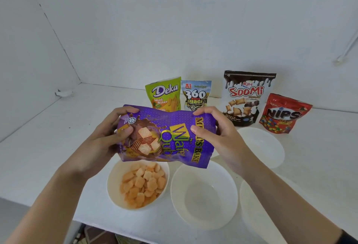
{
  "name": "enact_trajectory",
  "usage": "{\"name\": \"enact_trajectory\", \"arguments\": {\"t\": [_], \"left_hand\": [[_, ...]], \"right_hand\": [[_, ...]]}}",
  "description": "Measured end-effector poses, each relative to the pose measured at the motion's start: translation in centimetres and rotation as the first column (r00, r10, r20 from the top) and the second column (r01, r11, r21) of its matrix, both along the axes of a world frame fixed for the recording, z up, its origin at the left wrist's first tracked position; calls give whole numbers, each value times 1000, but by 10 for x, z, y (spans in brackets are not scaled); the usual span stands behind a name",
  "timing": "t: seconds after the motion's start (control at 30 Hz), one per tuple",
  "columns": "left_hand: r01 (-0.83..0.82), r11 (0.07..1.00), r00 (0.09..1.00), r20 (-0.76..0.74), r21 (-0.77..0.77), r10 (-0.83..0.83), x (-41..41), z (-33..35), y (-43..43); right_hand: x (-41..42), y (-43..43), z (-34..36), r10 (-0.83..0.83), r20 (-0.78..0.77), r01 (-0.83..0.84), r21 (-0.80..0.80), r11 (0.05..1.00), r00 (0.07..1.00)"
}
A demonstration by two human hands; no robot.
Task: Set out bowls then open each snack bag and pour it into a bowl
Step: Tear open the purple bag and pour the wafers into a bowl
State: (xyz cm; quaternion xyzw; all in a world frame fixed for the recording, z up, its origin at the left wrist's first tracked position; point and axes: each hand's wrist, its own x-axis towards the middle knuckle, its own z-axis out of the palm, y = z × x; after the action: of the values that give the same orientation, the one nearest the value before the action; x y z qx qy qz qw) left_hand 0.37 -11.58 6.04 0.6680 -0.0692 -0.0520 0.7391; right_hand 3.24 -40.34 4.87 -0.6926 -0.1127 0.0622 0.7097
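Note:
I hold a purple wafer-cube bag (170, 137) sideways above the bowls. My left hand (108, 137) grips its bottom end and my right hand (215, 127) grips its top end. Below it, the left white bowl (114, 181) holds orange square snacks (143, 183). An empty white bowl (203, 193) sits to its right. Another white bowl (263, 146) stands further back on the right, and one more (257, 210) lies partly under my right forearm.
Against the back wall stand a green Deka bag (164, 94), a 360 Kuaci bag (195, 94), a Soomi bag (246, 98) and a red Nips bag (282, 113). The white table (48, 137) meets walls at the left and back; its front edge is near me.

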Motion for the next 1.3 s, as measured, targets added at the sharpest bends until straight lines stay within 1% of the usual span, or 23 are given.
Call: {"name": "enact_trajectory", "arguments": {"t": [0.07,0.17,0.27,0.37,0.47,0.6,0.73,0.83,0.97,1.07,1.2,1.3], "left_hand": [[-6,999,1000,-4,-46,6,-4,0,-5],[-49,996,999,-15,-76,48,-7,2,-8],[-104,993,995,-19,-50,103,-11,7,-10],[-124,992,992,-18,-31,124,-16,10,-11],[-166,986,986,37,24,165,-19,11,-14],[-218,972,972,108,86,209,-20,14,-15],[-191,976,973,152,105,174,-20,16,-13],[-129,984,983,143,123,111,-20,16,-11],[-82,982,988,146,167,58,-18,15,-8],[-61,978,989,141,198,33,-17,15,-7],[-43,972,989,145,233,9,-13,18,-8],[-39,973,985,175,226,-1,-10,24,-9]], "right_hand": [[-4,2,-2,-6,-19,6,20,1000,1000],[-15,9,-3,-15,-37,18,71,997,999],[-27,18,-4,-28,-38,31,82,996,999],[-35,22,-3,-52,-47,56,75,996,998],[-40,24,1,-77,-61,82,84,993,995],[-45,24,4,-114,-38,116,51,992,993],[-52,26,-3,-155,-23,155,19,988,988],[-57,26,-12,-185,3,185,-19,983,983],[-62,26,-28,-204,2,204,-8,979,979],[-64,24,-37,-227,-17,227,44,973,974],[-65,21,-37,-230,-30,231,54,971,973],[-65,17,-32,-244,-14,244,83,966,970]]}}
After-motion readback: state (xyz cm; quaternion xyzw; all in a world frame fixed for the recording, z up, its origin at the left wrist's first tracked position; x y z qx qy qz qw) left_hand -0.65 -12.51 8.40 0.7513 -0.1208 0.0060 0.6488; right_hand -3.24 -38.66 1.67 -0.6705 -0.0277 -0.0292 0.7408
